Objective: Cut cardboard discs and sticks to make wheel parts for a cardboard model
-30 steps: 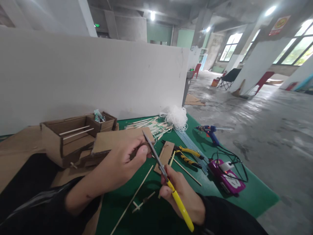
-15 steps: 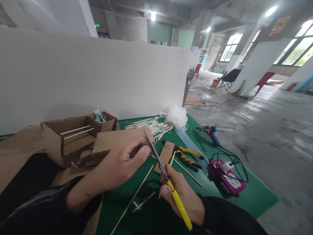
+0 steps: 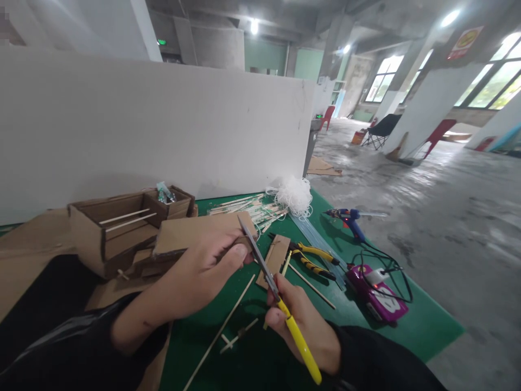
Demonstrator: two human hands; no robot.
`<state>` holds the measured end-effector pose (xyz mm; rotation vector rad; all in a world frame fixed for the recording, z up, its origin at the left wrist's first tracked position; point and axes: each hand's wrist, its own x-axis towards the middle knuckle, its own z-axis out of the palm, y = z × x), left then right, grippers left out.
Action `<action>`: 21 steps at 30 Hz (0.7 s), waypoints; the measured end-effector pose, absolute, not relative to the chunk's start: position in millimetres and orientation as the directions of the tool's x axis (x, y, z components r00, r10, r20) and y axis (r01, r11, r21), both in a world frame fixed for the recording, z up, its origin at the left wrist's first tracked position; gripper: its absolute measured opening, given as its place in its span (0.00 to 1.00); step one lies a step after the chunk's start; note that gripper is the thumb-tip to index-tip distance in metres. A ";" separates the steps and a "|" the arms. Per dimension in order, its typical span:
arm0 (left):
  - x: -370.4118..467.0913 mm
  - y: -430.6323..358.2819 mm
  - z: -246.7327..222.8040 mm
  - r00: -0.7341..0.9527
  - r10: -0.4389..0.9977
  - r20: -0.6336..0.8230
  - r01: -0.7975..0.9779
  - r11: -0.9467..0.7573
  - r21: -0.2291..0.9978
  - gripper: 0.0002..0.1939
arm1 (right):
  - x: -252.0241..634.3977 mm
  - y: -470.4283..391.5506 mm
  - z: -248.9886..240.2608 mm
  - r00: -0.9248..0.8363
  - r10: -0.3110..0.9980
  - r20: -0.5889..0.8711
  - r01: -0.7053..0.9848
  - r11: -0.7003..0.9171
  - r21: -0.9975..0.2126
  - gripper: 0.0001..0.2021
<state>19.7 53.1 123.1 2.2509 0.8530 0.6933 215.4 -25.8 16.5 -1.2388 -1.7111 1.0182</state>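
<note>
Open cardboard box [image 3: 109, 231] at left, two thin sticks laid across inside; smaller cardboard box [image 3: 173, 202] behind, a wrapped packet poking out. Left hand [image 3: 203, 269], fingers pinched on a small cardboard piece [image 3: 240, 244] above the tabletop [image 3: 407, 326]. Right hand [image 3: 303, 323], fingers wrapped around yellow-handled scissors [image 3: 277, 296], blades meeting at that piece. Green mat, pliers [image 3: 313, 258], glue gun [image 3: 350, 218], purple toy car [image 3: 376, 293] near the right edge. White partition [image 3: 163, 130] behind; open concrete floor [image 3: 448, 217] beyond.
</note>
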 end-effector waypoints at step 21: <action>18.6 56.4 117.2 0.652 0.718 0.243 0.336 -0.561 0.757 0.16 | 215.0 -24.8 11.2 -0.202 0.970 0.135 0.349 0.200 -0.915 0.34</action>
